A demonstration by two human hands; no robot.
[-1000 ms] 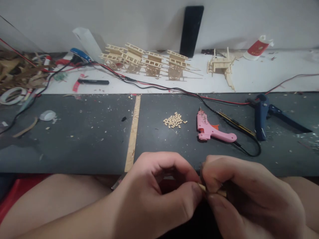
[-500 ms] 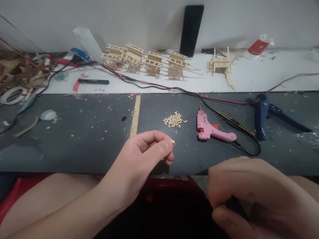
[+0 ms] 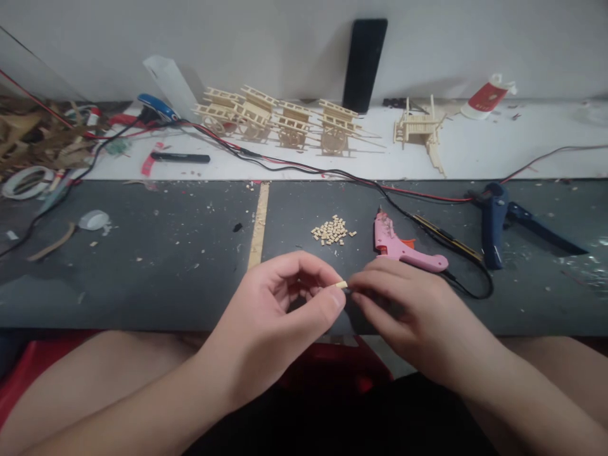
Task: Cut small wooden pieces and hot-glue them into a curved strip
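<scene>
Between the thumb and forefinger of my left hand (image 3: 280, 316) is a small pale wooden piece (image 3: 341, 285), its end poking out to the right. My right hand (image 3: 418, 310) is closed in a pinch, fingertips right at that end; whatever they grip is hidden. Just beyond the hands, a small pile of short wooden bits (image 3: 332, 230) lies on the dark grey tabletop (image 3: 190, 253). A pink glue gun (image 3: 406, 250) rests behind my right hand, its handle partly beside the knuckles.
Several miniature wooden carts (image 3: 294, 123) stand on the white ledge, with another wooden model (image 3: 418, 130) farther right. A dark phone-like slab (image 3: 365, 66) leans on the wall. Cables (image 3: 304, 166) cross the table's back. A blue-handled tool (image 3: 494, 221) lies right, a wooden strip (image 3: 259, 221) left.
My right hand has come up from the lower right to meet my left fingertips. My left hand has shifted slightly right, and more of the wooden piece shows.
</scene>
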